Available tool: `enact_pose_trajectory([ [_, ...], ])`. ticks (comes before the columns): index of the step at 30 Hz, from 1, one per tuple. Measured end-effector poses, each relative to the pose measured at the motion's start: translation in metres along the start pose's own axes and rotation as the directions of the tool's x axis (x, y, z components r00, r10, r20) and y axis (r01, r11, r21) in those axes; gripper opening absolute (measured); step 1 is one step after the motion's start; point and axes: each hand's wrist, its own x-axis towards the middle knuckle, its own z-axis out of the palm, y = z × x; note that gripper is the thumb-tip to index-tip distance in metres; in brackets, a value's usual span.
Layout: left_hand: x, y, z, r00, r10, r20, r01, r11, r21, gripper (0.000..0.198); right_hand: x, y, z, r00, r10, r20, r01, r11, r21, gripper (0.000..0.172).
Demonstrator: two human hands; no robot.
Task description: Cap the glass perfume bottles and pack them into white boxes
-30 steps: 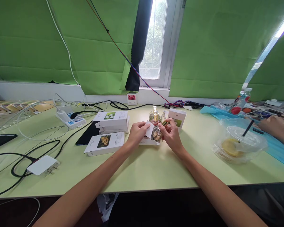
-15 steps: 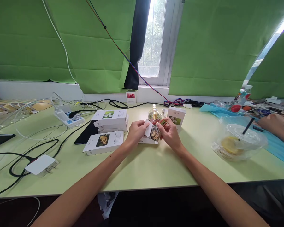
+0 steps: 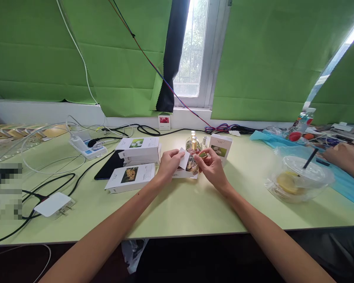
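Note:
My left hand [image 3: 168, 164] pinches the flap of a small open white box [image 3: 183, 171] lying on the pale green table [image 3: 179, 208]. My right hand [image 3: 212, 167] grips a small glass perfume bottle [image 3: 194, 165] with a gold cap, held at the box's mouth. Just behind stand more small perfume bottles [image 3: 192, 143] and an upright white box [image 3: 220, 145] with a flower picture. To the left lie two flat white boxes, one with a white flower [image 3: 138, 145] and one with a yellow flower [image 3: 130, 177].
A black phone [image 3: 109, 166] lies beside the boxes. Cables, a white power strip [image 3: 87, 147] and a white adapter [image 3: 52, 204] crowd the left side. A lidded plastic cup in a bag [image 3: 297, 177] sits right. Another person's hand [image 3: 346, 156] rests at the far right.
The bottle and box flap have risen slightly in my hands; both hands stay at the same spot. The view has shifted a little.

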Motion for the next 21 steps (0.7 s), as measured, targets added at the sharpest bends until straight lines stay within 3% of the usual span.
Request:
enact_pose_trajectory([
  [21, -0.0018, 0.0052, 0.0015, 0.999, -0.048, 0.012, 0.049, 0.997, -0.063, 0.023, -0.0021, -0.0012, 0.0016, 0.998, -0.052, 0.023, 0.052, 0.999, -0.01, 0.033],
])
